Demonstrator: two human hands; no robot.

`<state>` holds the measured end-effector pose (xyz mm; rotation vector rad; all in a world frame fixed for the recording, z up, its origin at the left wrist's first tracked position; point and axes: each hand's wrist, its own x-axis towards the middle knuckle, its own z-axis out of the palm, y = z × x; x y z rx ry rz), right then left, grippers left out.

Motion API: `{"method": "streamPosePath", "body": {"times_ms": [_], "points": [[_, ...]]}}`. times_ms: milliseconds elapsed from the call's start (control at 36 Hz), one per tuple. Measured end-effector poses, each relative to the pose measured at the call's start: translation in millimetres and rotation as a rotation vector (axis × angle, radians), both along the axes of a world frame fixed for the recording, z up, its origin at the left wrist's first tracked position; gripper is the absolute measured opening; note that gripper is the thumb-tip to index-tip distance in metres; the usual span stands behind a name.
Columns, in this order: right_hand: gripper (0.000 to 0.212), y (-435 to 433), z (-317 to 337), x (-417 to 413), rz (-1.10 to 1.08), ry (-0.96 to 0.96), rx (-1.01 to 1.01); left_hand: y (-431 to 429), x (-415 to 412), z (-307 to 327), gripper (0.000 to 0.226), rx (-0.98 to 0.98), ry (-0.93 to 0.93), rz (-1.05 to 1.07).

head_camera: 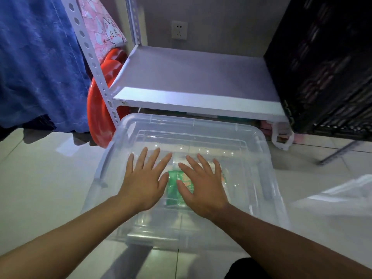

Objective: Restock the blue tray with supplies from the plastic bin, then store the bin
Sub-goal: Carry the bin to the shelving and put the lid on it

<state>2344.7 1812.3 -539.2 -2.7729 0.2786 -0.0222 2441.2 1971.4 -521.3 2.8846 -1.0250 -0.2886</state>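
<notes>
A clear plastic bin (pixel 251 158) with its clear lid on stands on the tiled floor, just in front of a white metal shelf (pixel 191 81). My left hand (pixel 145 182) and my right hand (pixel 203 188) lie flat on the lid side by side, fingers straight and spread. Through the lid, between the hands, shows a green packet (pixel 174 186) inside the bin, with a pale pink one partly hidden under my right hand. The blue tray is not in view.
The shelf's lower board is bare. A black lattice crate (pixel 326 67) stands at the right. A red hose coil (pixel 104 93) and blue cloth (pixel 38 61) hang at the left. A white plastic bag (pixel 281 135) sits under the shelf's right end. A wall socket (pixel 179 29) is behind.
</notes>
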Motion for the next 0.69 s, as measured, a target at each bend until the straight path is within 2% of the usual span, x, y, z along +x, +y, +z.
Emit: {"method": "streamPosePath", "body": {"times_ms": [56, 111, 194, 222, 278, 333, 361, 417, 444, 472, 528, 583, 694], "points": [[0.049, -4, 5, -6, -0.052, -0.104, 0.138, -5, -8, -9, 0.076, 0.01, -0.049, -0.031], [0.043, -14, 11, -16, -0.139, -0.223, 0.23, -7, -6, -13, 0.076, -0.017, -0.06, -0.048], [0.045, -42, 18, -35, -0.296, -0.371, 0.132, -7, -2, -16, 0.073, -0.032, -0.068, -0.061], [0.047, -56, 22, -41, -0.363, -0.345, 0.09, -8, -3, -17, 0.073, -0.026, -0.073, -0.061], [0.059, -91, 30, -56, -0.514, -0.156, 0.01, -9, -5, -19, 0.073, -0.034, -0.08, -0.06], [0.076, -130, 35, -73, -0.661, 0.009, 0.08, -10, -5, -18, 0.073, -0.039, -0.07, -0.061], [0.086, -147, 38, -81, -0.744, 0.062, 0.232, -10, -4, -18, 0.074, -0.041, -0.067, -0.059], [0.104, -172, 41, -95, -0.914, 0.174, 0.66, -10, -3, -17, 0.074, -0.049, -0.063, -0.05], [0.107, -180, 40, -100, -0.98, 0.26, 0.847, -11, -3, -17, 0.074, -0.052, -0.065, -0.045], [0.105, -186, 40, -103, -1.014, 0.357, 0.99, -11, -4, -16, 0.074, -0.055, -0.067, -0.042], [0.088, -191, 40, -105, -1.01, 0.464, 1.131, -12, -6, -15, 0.073, -0.056, -0.067, -0.04], [0.071, -195, 37, -103, -1.007, 0.429, 1.149, -11, -8, -14, 0.072, -0.054, -0.061, -0.037], [0.054, -194, 36, -98, -1.022, 0.346, 1.081, -10, -6, -14, 0.071, -0.054, -0.057, -0.044]]}}
